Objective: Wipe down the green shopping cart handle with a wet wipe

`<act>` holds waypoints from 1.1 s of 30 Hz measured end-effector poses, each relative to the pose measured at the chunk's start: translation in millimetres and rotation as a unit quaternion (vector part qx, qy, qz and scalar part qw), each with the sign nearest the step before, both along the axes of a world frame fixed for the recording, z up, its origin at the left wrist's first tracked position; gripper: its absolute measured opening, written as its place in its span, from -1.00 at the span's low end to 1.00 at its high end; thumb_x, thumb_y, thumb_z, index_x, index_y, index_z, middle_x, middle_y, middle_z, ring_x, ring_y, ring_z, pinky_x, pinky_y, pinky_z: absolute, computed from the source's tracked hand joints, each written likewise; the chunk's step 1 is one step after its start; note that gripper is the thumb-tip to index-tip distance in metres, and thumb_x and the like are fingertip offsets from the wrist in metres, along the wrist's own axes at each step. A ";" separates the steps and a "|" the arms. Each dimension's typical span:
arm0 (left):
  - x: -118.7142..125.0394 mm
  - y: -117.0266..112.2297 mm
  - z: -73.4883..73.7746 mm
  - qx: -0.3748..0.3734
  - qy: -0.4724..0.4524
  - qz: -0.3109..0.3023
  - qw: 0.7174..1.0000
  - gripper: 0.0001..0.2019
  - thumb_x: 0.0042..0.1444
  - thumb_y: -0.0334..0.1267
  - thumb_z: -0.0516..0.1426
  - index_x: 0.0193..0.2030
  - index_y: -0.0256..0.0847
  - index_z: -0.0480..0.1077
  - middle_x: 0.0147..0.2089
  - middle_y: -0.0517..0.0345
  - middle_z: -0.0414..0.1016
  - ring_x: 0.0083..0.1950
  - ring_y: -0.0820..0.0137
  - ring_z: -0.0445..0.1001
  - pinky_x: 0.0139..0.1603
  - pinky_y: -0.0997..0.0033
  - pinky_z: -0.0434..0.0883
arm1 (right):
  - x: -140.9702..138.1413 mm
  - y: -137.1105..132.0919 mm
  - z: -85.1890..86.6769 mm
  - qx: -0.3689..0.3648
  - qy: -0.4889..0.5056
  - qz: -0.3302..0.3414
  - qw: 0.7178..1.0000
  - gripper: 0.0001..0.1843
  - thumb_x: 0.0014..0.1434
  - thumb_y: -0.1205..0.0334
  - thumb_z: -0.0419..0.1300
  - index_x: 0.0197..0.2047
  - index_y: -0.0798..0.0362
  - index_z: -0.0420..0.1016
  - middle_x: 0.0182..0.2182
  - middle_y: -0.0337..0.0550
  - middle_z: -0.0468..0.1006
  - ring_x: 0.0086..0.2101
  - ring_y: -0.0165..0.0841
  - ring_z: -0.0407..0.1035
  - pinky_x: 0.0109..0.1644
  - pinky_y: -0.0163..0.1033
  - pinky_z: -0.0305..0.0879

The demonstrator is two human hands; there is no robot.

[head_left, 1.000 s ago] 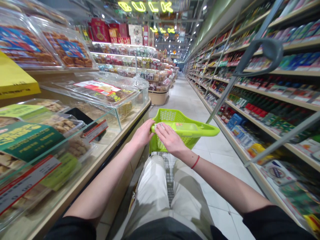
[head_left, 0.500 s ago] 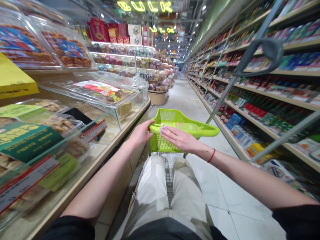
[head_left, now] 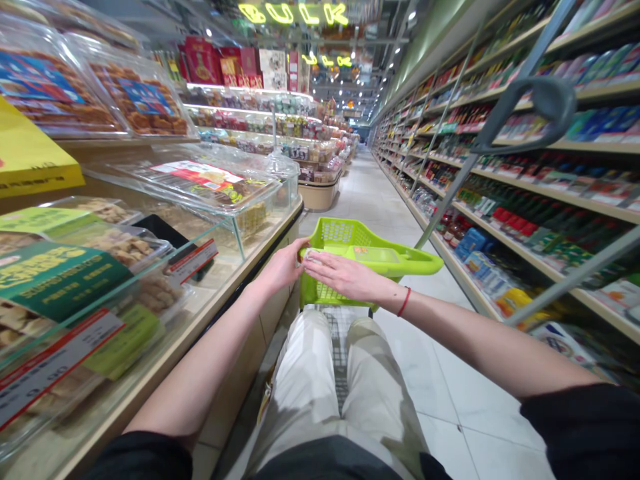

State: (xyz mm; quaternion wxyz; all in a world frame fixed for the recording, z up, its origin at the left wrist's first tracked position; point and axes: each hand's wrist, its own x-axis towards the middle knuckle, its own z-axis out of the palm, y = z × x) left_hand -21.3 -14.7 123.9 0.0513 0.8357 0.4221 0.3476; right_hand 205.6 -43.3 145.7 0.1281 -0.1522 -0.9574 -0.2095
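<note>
A lime-green plastic shopping basket (head_left: 350, 237) stands in front of my knees in a shop aisle. My left hand (head_left: 283, 267) is closed round the basket's near left corner. My right hand (head_left: 345, 275) lies across the near rim, fingers together and pressed on a small white cloth (head_left: 313, 255) right beside the left hand. A red string circles my right wrist. A flat green lid or flap (head_left: 400, 262) sticks out to the right of the rim.
A glass-fronted counter (head_left: 235, 260) with boxed biscuits runs along my left. Stocked shelves (head_left: 525, 193) line the right side. A grey trolley handle (head_left: 545, 100) on a slanted pole rises at upper right. The tiled aisle (head_left: 370, 193) runs ahead.
My right hand slid right along the basket rim with the cloth, then back left toward the corner. The left hand kept its grip.
</note>
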 end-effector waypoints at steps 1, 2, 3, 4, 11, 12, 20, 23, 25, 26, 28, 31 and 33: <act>0.6 -0.4 1.0 -0.002 -0.001 -0.002 1.000 -0.37 -0.02 -0.46 0.17 0.25 -0.20 0.21 0.16 -0.02 0.51 0.11 0.17 0.55 0.15 0.16 0.46 | 11.1 -2.2 0.8 -0.003 -0.008 0.005 1.000 -0.49 0.42 0.39 -0.13 0.39 0.10 0.16 0.36 -0.03 0.22 0.41 -0.31 -0.18 0.44 0.02 0.05; 1.2 -0.8 2.0 -0.003 -0.001 -0.004 1.000 -0.38 -0.02 -0.46 0.18 0.24 -0.20 0.21 0.15 -0.02 0.52 0.12 0.17 0.55 0.15 0.16 0.46 | 22.8 -4.4 1.7 -0.004 -0.017 0.009 1.000 -0.49 0.41 0.40 -0.13 0.39 0.11 0.15 0.37 -0.03 0.21 0.41 -0.31 -0.20 0.44 0.03 0.05; 1.9 -1.2 3.0 -0.004 -0.001 -0.004 1.000 -0.38 -0.02 -0.46 0.18 0.23 -0.20 0.22 0.15 -0.01 0.52 0.12 0.17 0.55 0.16 0.16 0.45 | 34.1 -6.3 2.4 -0.004 -0.027 0.012 1.000 -0.48 0.41 0.42 -0.13 0.39 0.11 0.14 0.37 -0.04 0.20 0.41 -0.31 -0.21 0.44 0.03 0.05; 2.6 -1.5 3.7 -0.004 0.001 -0.004 1.000 -0.39 -0.02 -0.47 0.18 0.23 -0.19 0.22 0.14 0.00 0.53 0.12 0.17 0.55 0.16 0.16 0.45 | 43.9 -8.0 3.1 -0.002 -0.037 0.013 0.999 -0.47 0.40 0.44 -0.13 0.39 0.11 0.14 0.37 -0.04 0.21 0.41 -0.31 -0.20 0.44 0.03 0.05; 4.5 -1.5 1.8 0.003 0.009 -0.002 1.000 -0.41 -0.01 -0.47 0.15 0.21 -0.18 0.23 0.16 -0.02 0.51 0.11 0.19 0.55 0.16 0.15 0.45 | 35.4 -4.6 4.6 0.017 -0.037 0.031 0.999 -0.45 0.33 0.48 -0.02 0.37 0.16 0.19 0.34 -0.01 0.25 0.40 -0.30 -0.13 0.45 -0.02 0.04; 3.8 -1.3 1.3 0.003 0.009 -0.004 1.000 -0.42 -0.01 -0.47 0.14 0.21 -0.18 0.23 0.17 -0.02 0.50 0.11 0.20 0.55 0.16 0.16 0.45 | 24.8 -2.5 4.4 0.021 -0.035 0.033 0.999 -0.46 0.33 0.47 -0.02 0.36 0.18 0.21 0.34 0.01 0.26 0.40 -0.30 -0.12 0.45 -0.03 0.03; -4.3 3.6 -2.3 0.026 -0.005 -0.032 0.999 -0.50 -0.06 -0.49 0.10 0.09 -0.15 0.36 0.09 0.04 0.55 0.11 0.22 0.55 0.17 0.15 0.45 | -14.8 3.8 4.9 0.027 -0.031 0.026 0.999 -0.51 0.34 0.44 -0.03 0.31 0.27 0.28 0.31 0.10 0.30 0.37 -0.27 -0.02 0.45 -0.06 0.03; -4.6 4.8 -2.6 0.050 -0.010 -0.060 0.997 -0.60 -0.04 -0.47 0.11 -0.01 -0.15 0.39 0.10 0.04 0.54 0.14 0.22 0.52 0.21 0.13 0.42 | 14.4 -4.6 11.8 0.010 -0.048 0.027 0.998 -0.49 0.37 0.44 -0.10 0.34 0.16 0.25 0.35 -0.05 0.25 0.38 -0.31 -0.05 0.45 -0.06 0.04; -3.8 4.5 -1.8 0.056 -0.009 -0.064 0.996 -0.60 -0.04 -0.48 0.09 -0.01 -0.16 0.39 0.11 0.03 0.53 0.15 0.22 0.51 0.22 0.13 0.41 | 39.2 -10.0 17.3 0.006 -0.070 0.023 0.997 -0.47 0.37 0.45 -0.14 0.35 0.14 0.22 0.35 -0.08 0.24 0.39 -0.31 -0.06 0.44 -0.07 0.04; -3.2 4.1 -1.3 0.057 -0.007 -0.064 0.996 -0.60 -0.03 -0.48 0.09 -0.01 -0.16 0.39 0.12 0.02 0.53 0.15 0.22 0.51 0.22 0.13 0.41 | 50.4 -11.9 19.4 0.006 -0.078 0.023 0.997 -0.47 0.36 0.47 -0.14 0.36 0.15 0.21 0.35 -0.08 0.24 0.39 -0.30 -0.06 0.44 -0.07 0.05; -1.6 3.2 -0.4 0.057 -0.002 -0.064 0.996 -0.60 -0.03 -0.49 0.09 -0.01 -0.17 0.38 0.12 0.00 0.52 0.16 0.21 0.51 0.21 0.13 0.41 | 65.8 -13.0 20.7 0.007 -0.083 0.027 0.996 -0.45 0.34 0.49 -0.11 0.37 0.17 0.18 0.35 -0.06 0.24 0.39 -0.29 -0.07 0.43 -0.06 0.08; 0.9 2.4 -0.2 0.057 0.002 -0.060 0.997 -0.59 -0.04 -0.50 0.09 -0.01 -0.17 0.38 0.12 0.00 0.52 0.14 0.22 0.51 0.20 0.14 0.42 | 64.5 -8.7 14.6 0.014 -0.056 0.042 0.997 -0.42 0.33 0.50 -0.05 0.40 0.14 0.14 0.35 -0.05 0.25 0.39 -0.31 -0.08 0.43 -0.06 0.09; 1.7 2.6 -0.8 0.056 0.003 -0.056 0.997 -0.58 -0.06 -0.50 0.08 -0.02 -0.16 0.38 0.11 0.02 0.53 0.13 0.23 0.52 0.20 0.15 0.42 | 49.0 -3.9 7.8 0.018 -0.027 0.056 0.998 -0.41 0.33 0.49 -0.02 0.40 0.13 0.15 0.35 -0.03 0.25 0.39 -0.32 -0.07 0.43 -0.08 0.07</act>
